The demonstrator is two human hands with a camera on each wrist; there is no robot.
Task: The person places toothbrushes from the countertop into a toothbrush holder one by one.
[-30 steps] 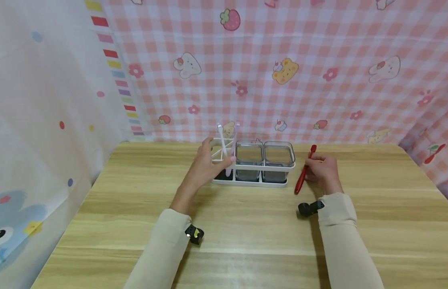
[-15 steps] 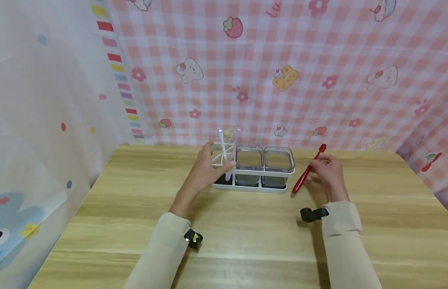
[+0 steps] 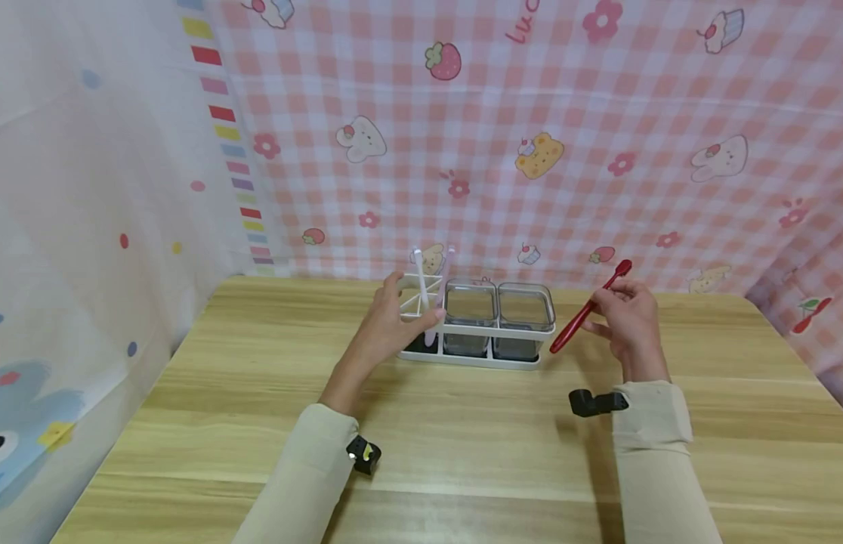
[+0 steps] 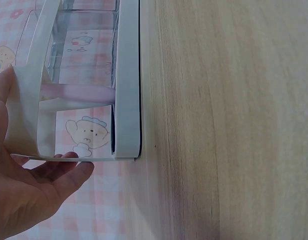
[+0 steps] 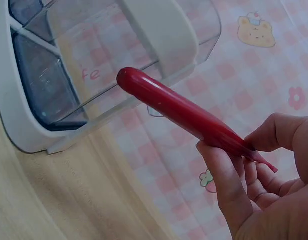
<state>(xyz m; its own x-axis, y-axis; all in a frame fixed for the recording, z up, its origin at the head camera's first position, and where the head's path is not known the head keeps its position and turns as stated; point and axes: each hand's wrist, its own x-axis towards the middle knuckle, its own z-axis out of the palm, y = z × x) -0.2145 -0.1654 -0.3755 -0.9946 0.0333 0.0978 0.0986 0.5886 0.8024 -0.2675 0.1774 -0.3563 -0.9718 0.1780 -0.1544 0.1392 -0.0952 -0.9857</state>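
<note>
A white toothbrush holder point(image 3: 476, 364) stands on the wooden table, with a white toothbrush point(image 3: 421, 278) and a pale purple toothbrush point(image 3: 449, 264) leaning in its divided left compartment. My left hand point(image 3: 387, 325) grips the holder's left end, thumb on the front rail and fingers round the side. Right of the holder, my right hand point(image 3: 628, 321) pinches a red toothbrush point(image 3: 585, 313) by thumb and fingers. It tilts, brush head up and right, handle end down by the holder's right side. In the right wrist view, the handle end point(image 5: 136, 82) points at the holder, apparently above the table.
Two clear square cups point(image 3: 470, 302) sit in the holder's middle and right compartments. A pink checked cloth point(image 3: 503, 98) hangs close behind the table, and a white patterned cloth point(image 3: 109, 151) hangs at the left. Bare table point(image 3: 462, 453) lies in front of the holder.
My right hand has raised the red toothbrush and moved slightly right, tilting it further over to the right. My left hand keeps its grip on the holder. The head view has shifted slightly upward.
</note>
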